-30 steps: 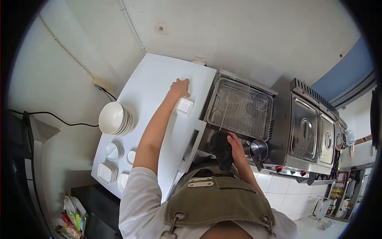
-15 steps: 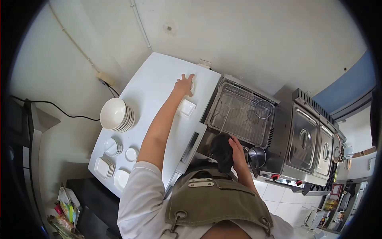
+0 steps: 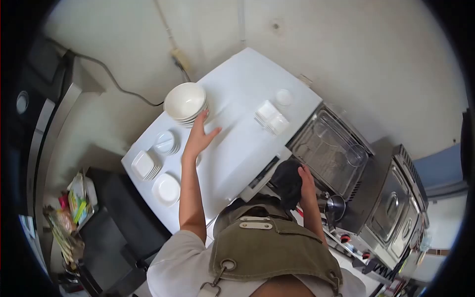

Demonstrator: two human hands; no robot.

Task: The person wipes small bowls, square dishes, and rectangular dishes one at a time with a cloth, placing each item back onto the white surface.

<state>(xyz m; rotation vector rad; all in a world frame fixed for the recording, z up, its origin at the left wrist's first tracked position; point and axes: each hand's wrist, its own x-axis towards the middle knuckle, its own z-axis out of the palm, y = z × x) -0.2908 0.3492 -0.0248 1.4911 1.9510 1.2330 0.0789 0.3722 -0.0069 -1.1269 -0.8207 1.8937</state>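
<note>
My left hand [image 3: 200, 137] is open, its fingers spread beside the stack of white bowls [image 3: 186, 101] on the white top [image 3: 227, 163]. Whether a fingertip touches the bowls is unclear. My right hand [image 3: 308, 184] grips a black item [image 3: 287, 184], seemingly cloth, near the apron. Below the bowls stand a stack of small round dishes [image 3: 165, 142], a stack of square dishes [image 3: 144, 165] and an oval dish [image 3: 166, 189]. Farther right sit square white dishes [image 3: 271, 117] and a small round dish [image 3: 284, 97]. Another small dish shows partly behind my left wrist.
Right of the white top is a metal tray with a wire rack [image 3: 329, 148], then a steel unit with lids [image 3: 393, 208] and red knobs. A small pot [image 3: 336, 207] stands in front. Packages [image 3: 79, 200] lie at the left, and a cable [image 3: 116, 79] hangs on the wall.
My left hand has moved from the small dishes near the back right over to the bowl stack. The view has turned leftward. My right hand still holds the black item.
</note>
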